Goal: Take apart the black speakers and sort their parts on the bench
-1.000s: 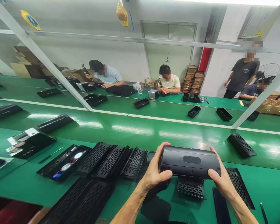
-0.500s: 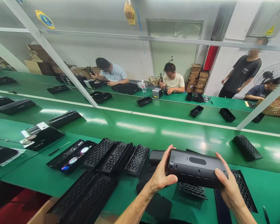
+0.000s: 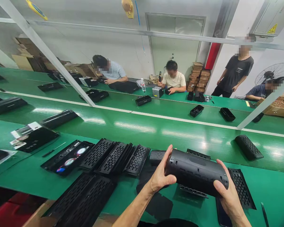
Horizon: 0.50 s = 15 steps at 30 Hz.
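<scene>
Between my two hands is a black speaker housing (image 3: 196, 170), a long rounded shell with small slots along its side, raised above the green bench. My left hand (image 3: 160, 178) grips its left end, thumb in front. Around its right end curls my right hand (image 3: 228, 192), the thumb pressed on the near face. Under and behind the housing, perforated black grilles show in part. Another perforated grille (image 3: 242, 188) lies to the right of my right hand. A dark flat slab (image 3: 222, 212) is partly covered by that hand.
Several perforated grilles (image 3: 111, 157) and an open speaker shell with wiring (image 3: 67, 157) lie to the left. A screwdriver (image 3: 48, 153) rests beyond them, tweezers (image 3: 264, 214) at right. One housing (image 3: 249, 147) sits on the conveyor belt (image 3: 168, 124). Co-workers sit across it; slanted posts (image 3: 262, 97) rise between.
The housing has turned in my hands: its slotted side faces me more, and the oval patch on top shows less. Both hands keep hold. The view has shifted slightly.
</scene>
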Each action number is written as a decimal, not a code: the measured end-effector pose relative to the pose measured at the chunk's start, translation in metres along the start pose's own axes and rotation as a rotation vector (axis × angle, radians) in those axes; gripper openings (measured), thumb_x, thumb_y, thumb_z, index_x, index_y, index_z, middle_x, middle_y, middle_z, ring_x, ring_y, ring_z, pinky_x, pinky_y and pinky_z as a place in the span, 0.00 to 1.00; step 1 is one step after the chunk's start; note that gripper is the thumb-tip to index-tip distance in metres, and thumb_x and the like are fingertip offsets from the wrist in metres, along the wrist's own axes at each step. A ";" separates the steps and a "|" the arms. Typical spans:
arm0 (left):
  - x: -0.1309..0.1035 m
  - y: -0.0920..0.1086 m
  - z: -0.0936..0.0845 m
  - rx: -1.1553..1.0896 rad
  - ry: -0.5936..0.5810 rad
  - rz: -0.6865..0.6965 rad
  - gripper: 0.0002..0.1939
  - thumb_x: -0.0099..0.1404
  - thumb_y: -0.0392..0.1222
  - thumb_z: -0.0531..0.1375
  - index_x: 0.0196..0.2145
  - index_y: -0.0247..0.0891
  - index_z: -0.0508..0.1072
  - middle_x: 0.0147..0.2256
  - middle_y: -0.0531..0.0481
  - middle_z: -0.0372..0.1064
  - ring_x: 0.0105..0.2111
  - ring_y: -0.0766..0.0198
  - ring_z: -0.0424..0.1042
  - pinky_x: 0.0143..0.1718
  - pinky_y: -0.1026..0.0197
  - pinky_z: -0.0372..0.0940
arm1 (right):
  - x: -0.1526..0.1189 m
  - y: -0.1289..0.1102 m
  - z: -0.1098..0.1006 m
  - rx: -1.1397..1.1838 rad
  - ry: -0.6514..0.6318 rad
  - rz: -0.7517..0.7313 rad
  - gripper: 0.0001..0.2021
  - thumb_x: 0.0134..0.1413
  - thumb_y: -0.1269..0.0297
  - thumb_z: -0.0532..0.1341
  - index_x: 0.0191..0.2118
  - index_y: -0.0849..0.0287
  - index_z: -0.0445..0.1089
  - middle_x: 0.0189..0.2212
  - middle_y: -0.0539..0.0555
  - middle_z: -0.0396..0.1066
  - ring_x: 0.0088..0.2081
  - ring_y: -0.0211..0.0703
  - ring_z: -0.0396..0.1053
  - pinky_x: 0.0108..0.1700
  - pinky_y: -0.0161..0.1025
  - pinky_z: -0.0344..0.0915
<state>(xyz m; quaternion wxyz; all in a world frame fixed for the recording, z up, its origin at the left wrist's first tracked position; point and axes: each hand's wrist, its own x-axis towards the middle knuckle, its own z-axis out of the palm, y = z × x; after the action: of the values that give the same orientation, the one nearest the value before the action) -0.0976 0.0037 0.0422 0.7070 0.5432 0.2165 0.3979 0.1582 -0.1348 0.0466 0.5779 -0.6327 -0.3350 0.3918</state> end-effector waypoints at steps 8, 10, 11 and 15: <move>-0.002 0.009 0.001 0.106 0.030 0.054 0.53 0.58 0.61 0.71 0.74 0.43 0.55 0.72 0.41 0.56 0.72 0.35 0.50 0.74 0.36 0.42 | -0.006 0.007 0.013 0.192 0.090 0.085 0.44 0.49 0.40 0.69 0.68 0.51 0.59 0.60 0.62 0.73 0.60 0.70 0.71 0.57 0.63 0.72; 0.003 0.012 -0.002 0.107 -0.007 0.044 0.55 0.57 0.63 0.71 0.74 0.44 0.54 0.72 0.40 0.56 0.72 0.34 0.51 0.73 0.36 0.44 | -0.007 0.015 0.016 0.167 0.130 0.057 0.44 0.49 0.38 0.68 0.69 0.51 0.58 0.61 0.63 0.72 0.61 0.71 0.70 0.58 0.64 0.72; 0.006 0.013 -0.003 0.110 -0.021 0.038 0.55 0.57 0.64 0.71 0.74 0.44 0.55 0.72 0.40 0.55 0.72 0.34 0.52 0.73 0.36 0.46 | -0.007 0.018 0.016 0.146 0.142 0.052 0.45 0.49 0.38 0.68 0.69 0.50 0.57 0.62 0.63 0.70 0.61 0.72 0.70 0.58 0.64 0.71; 0.017 0.002 -0.006 0.113 0.111 0.022 0.51 0.57 0.69 0.68 0.70 0.41 0.63 0.71 0.39 0.57 0.71 0.35 0.53 0.72 0.40 0.49 | -0.013 0.015 0.018 0.007 0.106 0.025 0.57 0.44 0.32 0.70 0.75 0.48 0.47 0.67 0.65 0.63 0.61 0.75 0.69 0.56 0.65 0.72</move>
<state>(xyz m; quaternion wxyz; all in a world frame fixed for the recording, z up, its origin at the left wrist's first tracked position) -0.0929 0.0208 0.0447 0.6576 0.5615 0.2714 0.4226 0.1355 -0.1394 0.0322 0.5922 -0.6546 -0.2944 0.3662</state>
